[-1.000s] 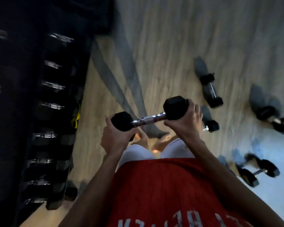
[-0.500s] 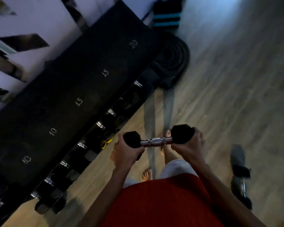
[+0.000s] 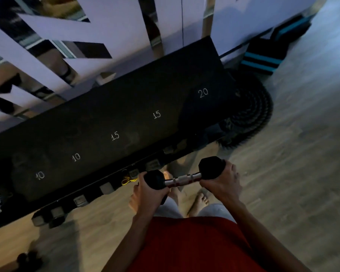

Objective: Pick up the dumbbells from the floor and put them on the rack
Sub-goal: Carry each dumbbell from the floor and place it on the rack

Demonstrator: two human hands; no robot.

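Note:
A black hex dumbbell with a chrome handle hangs level in front of my waist. My left hand grips its left head and my right hand grips its right head. Just beyond it runs the black rack, slanting from lower left to upper right, its top marked 10, 10, 15, 15, 20 in white. The dumbbell is just off the rack's front edge, below the right-hand 15 mark. Ends of stored dumbbells show on the lower tier.
A coiled black rope lies at the rack's right end, with black and teal mats behind it. A mirrored wall backs the rack. Another dumbbell lies on the wood floor at lower left. My bare feet stand beneath the dumbbell.
The view has swung from the floor with loose dumbbells up to the rack and wall, and the rack has come nearer. Both hands keep the same hold on the dumbbell.

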